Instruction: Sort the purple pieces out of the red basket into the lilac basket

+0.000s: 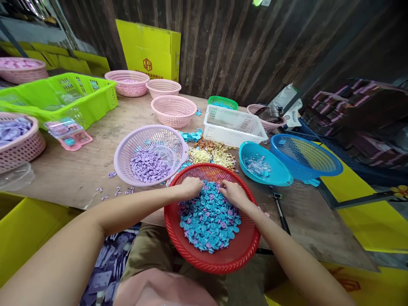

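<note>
A red basket (212, 265) tilts at the table's front edge, above my lap. It holds a heap of small round turquoise pieces (208, 221) with spiral faces, mixed with some purple ones. My left hand (192, 187) is closed at the heap's upper left, and its fingertips are hidden. At the upper right of the heap, my right hand (234, 193) has its fingers curled in towards the pieces. Whatever either hand grips is too small or too hidden to name. To the left, a lilac basket (172, 140) contains small purple pieces (149, 165).
Beyond the red basket lie pale yellow pieces (223, 157) and a white basket (236, 131). A turquoise bowl (282, 176) of clear pieces and a blue basket (330, 165) stand right. A black-handled tool (280, 212) lies nearby. A green crate (102, 100) stands left.
</note>
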Demonstrator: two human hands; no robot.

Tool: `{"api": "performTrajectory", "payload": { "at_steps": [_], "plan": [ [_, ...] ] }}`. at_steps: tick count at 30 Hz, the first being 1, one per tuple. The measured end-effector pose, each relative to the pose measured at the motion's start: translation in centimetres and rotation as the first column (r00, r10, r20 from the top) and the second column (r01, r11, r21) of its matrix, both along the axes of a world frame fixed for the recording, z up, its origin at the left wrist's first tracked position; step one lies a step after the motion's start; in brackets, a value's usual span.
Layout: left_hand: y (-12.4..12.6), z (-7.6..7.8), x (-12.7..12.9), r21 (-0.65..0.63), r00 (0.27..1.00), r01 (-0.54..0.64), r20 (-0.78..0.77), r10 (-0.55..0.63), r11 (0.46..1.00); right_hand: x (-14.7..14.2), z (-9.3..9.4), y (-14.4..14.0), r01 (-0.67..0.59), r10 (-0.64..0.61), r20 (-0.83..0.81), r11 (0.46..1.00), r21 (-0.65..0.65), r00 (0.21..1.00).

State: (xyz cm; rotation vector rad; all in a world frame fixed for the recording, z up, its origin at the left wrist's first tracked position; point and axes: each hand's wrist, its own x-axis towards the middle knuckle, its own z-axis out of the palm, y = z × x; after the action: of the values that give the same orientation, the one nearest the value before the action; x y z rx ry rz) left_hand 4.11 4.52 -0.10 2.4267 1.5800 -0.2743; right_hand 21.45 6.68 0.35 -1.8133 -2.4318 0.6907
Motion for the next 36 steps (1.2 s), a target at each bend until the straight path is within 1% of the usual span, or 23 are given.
{"api": "performTrajectory", "payload": {
  "at_steps": [2,4,6,8,9,10,11,12,13,15,17,18,20,24,27,29,30,31,32,33,34,35,36],
  "plan": [
    [0.1,0.0,0.2,-0.003,1.0,-0.009,0.025,0.009,1.0,-0.9,-0.2,-0.1,-0.074,0.049,0.294,0.994,0.074,0.954],
    [0.2,0.2,0.2,-0.003,0.998,-0.024,0.063,0.024,1.0,-1.7,-0.2,-0.4,-0.132,0.097,0.432,0.99,0.051,0.897],
    [0.3,0.3,-0.1,-0.027,0.991,-0.049,0.127,0.052,0.998,-2.1,-0.2,-0.6,-0.155,0.12,0.472,0.987,0.035,0.874],
    [0.3,0.5,-0.8,-0.122,0.955,-0.066,0.279,0.098,0.99,-2.0,-0.2,-0.6,-0.145,0.113,0.468,0.989,0.033,0.876],
    [0.3,0.6,-1.1,-0.214,0.91,-0.058,0.391,0.14,0.975,-1.7,-0.2,-0.4,-0.135,0.106,0.447,0.99,0.032,0.888],
    [0.3,0.7,-1.5,-0.334,0.835,-0.031,0.509,0.208,0.942,-1.4,-0.2,-0.3,-0.124,0.102,0.41,0.992,0.026,0.906],
    [0.3,0.7,-1.7,-0.466,0.732,0.02,0.61,0.304,0.884,-1.0,-0.3,-0.1,-0.114,0.101,0.359,0.993,0.015,0.928],
    [0.3,0.8,-2.0,-0.593,0.613,0.093,0.667,0.423,0.8,-0.5,-0.3,0.1,-0.108,0.103,0.297,0.994,0.0,0.949],
    [0.3,0.8,-2.2,-0.699,0.495,0.174,0.671,0.552,0.694,0.0,-0.3,0.3,-0.106,0.107,0.231,0.994,-0.016,0.967],
    [0.3,1.0,-2.3,-0.818,0.31,0.326,0.566,0.764,0.474,0.8,-0.3,0.5,-0.104,0.109,0.139,0.994,-0.047,0.984],
    [0.3,1.1,-2.4,-0.841,0.211,0.443,0.435,0.876,0.311,1.4,-0.1,0.6,-0.116,0.128,0.12,0.988,-0.099,0.984],
    [0.3,1.1,-2.4,-0.834,0.182,0.486,0.388,0.904,0.26,1.6,0.0,0.6,-0.135,0.153,0.136,0.982,-0.134,0.979],
    [0.4,1.0,-2.3,-0.804,0.132,0.55,0.35,0.927,0.225,1.5,0.3,0.5,-0.163,0.193,0.194,0.974,-0.159,0.962],
    [0.3,0.4,-1.9,-0.761,0.058,0.591,0.372,0.927,0.268,0.1,0.3,0.1,-0.098,0.09,0.327,0.995,0.008,0.941],
    [0.1,0.5,-1.8,-0.788,0.032,0.524,0.397,0.917,0.323,-1.4,-0.1,-0.2,-0.095,0.078,0.432,0.995,0.016,0.898],
    [0.0,1.0,-2.0,-0.82,0.05,0.414,0.454,0.89,0.395,-2.0,-0.4,-0.2,-0.103,0.081,0.469,0.994,0.023,0.88],
    [-0.1,1.4,-2.1,-0.821,0.079,0.341,0.51,0.857,0.457,-2.1,-0.5,-0.1,-0.098,0.073,0.466,0.995,0.029,0.882],
    [-0.2,1.8,-2.4,-0.803,0.135,0.262,0.58,0.804,0.535,-2.0,-0.6,0.0,-0.086,0.065,0.442,0.996,0.028,0.894],
    [-0.3,2.2,-2.6,-0.757,0.22,0.175,0.654,0.724,0.63,-1.8,-0.7,0.2,-0.069,0.056,0.398,0.998,0.016,0.916],
    [-0.5,2.5,-2.8,-0.673,0.34,0.088,0.713,0.613,0.734,-1.5,-0.7,0.3,-0.05,0.05,0.326,0.999,-0.009,0.944],
    [-0.7,2.6,-3.0,-0.548,0.486,0.005,0.732,0.477,0.836,-1.0,-0.6,0.4,-0.026,0.038,0.224,0.998,-0.056,0.974],
    [-0.9,2.6,-3.2,-0.396,0.642,-0.059,0.688,0.339,0.916,-0.5,-0.6,0.5,-0.001,0.013,0.09,0.991,-0.134,0.996],
    [-1.1,2.5,-3.2,-0.239,0.781,-0.092,0.585,0.22,0.967,0.1,-0.5,0.5,0.016,-0.033,-0.065,0.97,-0.241,0.997]
  ]
}}
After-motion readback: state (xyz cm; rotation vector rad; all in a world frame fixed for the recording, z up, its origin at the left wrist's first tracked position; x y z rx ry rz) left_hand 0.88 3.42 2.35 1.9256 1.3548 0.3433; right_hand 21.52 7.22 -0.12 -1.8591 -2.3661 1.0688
